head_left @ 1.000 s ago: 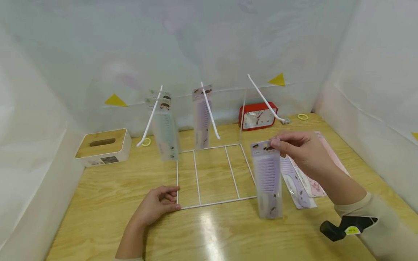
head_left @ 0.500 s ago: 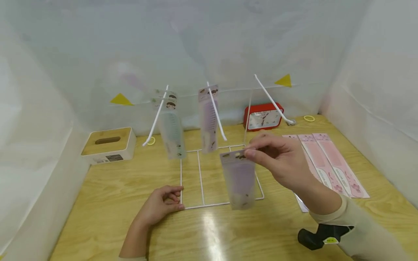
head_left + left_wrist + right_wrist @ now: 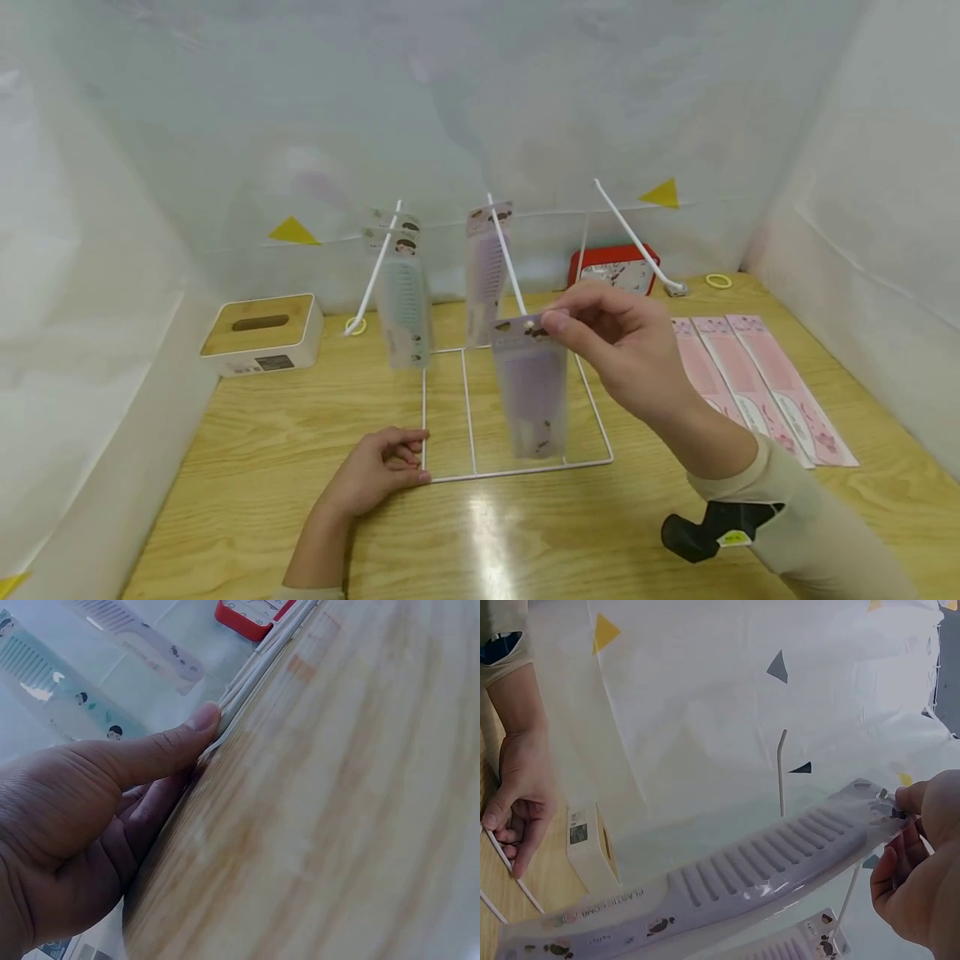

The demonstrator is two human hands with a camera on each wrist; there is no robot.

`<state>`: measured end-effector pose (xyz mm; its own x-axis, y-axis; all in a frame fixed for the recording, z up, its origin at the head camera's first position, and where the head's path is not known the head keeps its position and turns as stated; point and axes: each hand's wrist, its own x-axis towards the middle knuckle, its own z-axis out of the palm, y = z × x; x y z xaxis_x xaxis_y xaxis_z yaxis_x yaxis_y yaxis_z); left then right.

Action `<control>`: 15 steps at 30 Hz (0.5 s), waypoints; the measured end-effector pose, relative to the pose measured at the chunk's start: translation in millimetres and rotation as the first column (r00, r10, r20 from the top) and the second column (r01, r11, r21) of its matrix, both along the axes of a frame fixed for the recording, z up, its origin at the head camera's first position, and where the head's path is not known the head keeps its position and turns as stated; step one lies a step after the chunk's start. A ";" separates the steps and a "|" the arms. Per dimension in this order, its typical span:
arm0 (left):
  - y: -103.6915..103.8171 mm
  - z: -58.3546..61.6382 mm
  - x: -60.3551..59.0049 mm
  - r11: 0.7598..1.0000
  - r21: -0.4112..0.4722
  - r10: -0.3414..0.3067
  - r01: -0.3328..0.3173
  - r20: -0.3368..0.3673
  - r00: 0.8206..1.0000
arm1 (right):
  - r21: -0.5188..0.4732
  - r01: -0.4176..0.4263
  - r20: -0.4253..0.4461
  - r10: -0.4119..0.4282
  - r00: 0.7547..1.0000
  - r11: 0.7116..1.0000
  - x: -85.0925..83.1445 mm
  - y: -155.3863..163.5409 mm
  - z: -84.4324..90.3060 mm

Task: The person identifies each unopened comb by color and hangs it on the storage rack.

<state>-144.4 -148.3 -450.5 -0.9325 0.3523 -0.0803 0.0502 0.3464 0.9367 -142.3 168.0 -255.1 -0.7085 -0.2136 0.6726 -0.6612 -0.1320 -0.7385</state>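
A white wire rack stands on the wooden table, its base grid point(image 3: 517, 471) flat and three prongs slanting up. Teal comb packs point(image 3: 405, 308) hang on the left prong and a purple comb pack point(image 3: 483, 275) on the middle prong point(image 3: 510, 267); the right prong point(image 3: 633, 237) is bare. My right hand point(image 3: 551, 321) pinches the top of another purple comb pack point(image 3: 528, 392) right at the middle prong's tip. The same pack point(image 3: 742, 877) shows in the right wrist view. My left hand point(image 3: 416, 454) grips the base's front left corner, thumb point(image 3: 172, 746) against the wire point(image 3: 255, 667).
Several pink comb packs point(image 3: 757, 375) lie on the table at the right. A tissue box point(image 3: 261, 333) sits at the back left, a red clock point(image 3: 611, 267) behind the rack, and a yellow ring point(image 3: 718, 281) at the back right. White fabric walls close in three sides.
My right hand has carried the purple comb pack leftward and up, from the rack's right side to the middle prong's tip. The left hand has stayed on the base corner.
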 end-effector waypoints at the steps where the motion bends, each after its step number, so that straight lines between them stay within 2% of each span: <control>1: 0.2 -0.3 -0.1 1.000 -0.002 -0.001 0.001 -0.001 1.000 | -0.004 0.002 0.016 -0.002 1.000 1.000 -1.1 0.1 -0.2; 4: 0.5 -0.3 -0.8 1.000 -0.002 -0.004 0.004 0.009 1.000 | -0.005 0.012 0.079 -0.012 0.997 1.000 -6.6 0.0 -1.4; 9: 1.1 1.3 -1.3 1.000 -0.001 -0.006 0.006 0.018 1.000 | 0.065 0.080 0.185 -0.091 0.979 0.995 -24.3 -1.6 -5.5; 15: 2.1 2.1 -0.8 1.000 -0.001 -0.014 0.014 0.018 1.000 | 0.050 0.134 0.177 -0.141 0.974 0.990 -57.6 -9.6 -9.4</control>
